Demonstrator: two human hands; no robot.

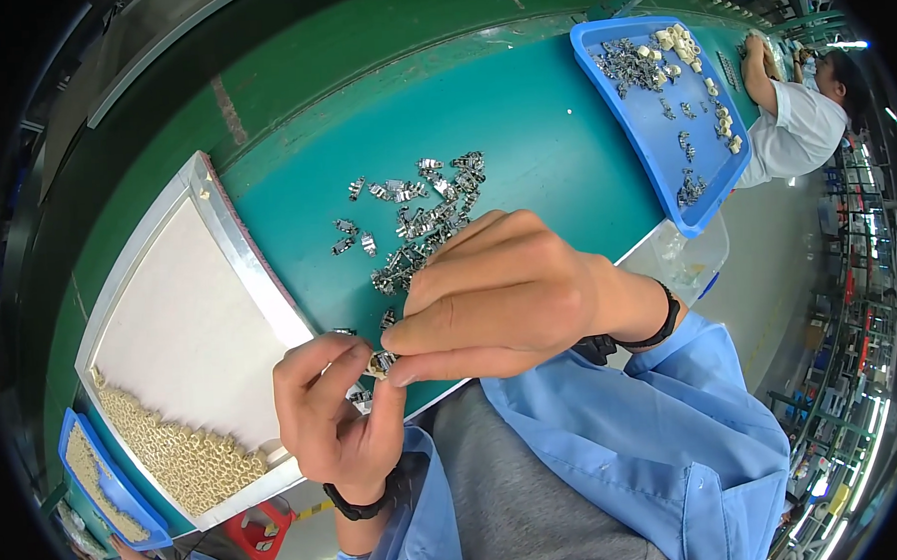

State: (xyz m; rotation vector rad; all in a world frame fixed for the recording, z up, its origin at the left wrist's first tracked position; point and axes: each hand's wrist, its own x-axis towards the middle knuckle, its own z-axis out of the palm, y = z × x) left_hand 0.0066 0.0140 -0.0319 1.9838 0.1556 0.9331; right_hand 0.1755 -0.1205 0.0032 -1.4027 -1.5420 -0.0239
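My left hand point(336, 417) and my right hand point(514, 295) meet at the near edge of the green table. Between their fingertips is a small shiny metal part point(381, 362) with a bit of cream colour by it; the fingers cover much of it. Both hands are closed in a pinch around this piece. Just beyond my right hand lies a loose heap of similar metal parts point(428, 219), with a few single ones apart on its left side. Several more sit close to my fingertips, partly hidden.
Left of the heap stands a white, metal-rimmed tray point(193, 281) with many cream ring-like pieces point(181, 447) at its near end. A blue tray point(652, 136) at the right holds metal and cream parts. Another blue tray point(80, 436) is far left. Co-workers point(797, 130) sit at both ends.
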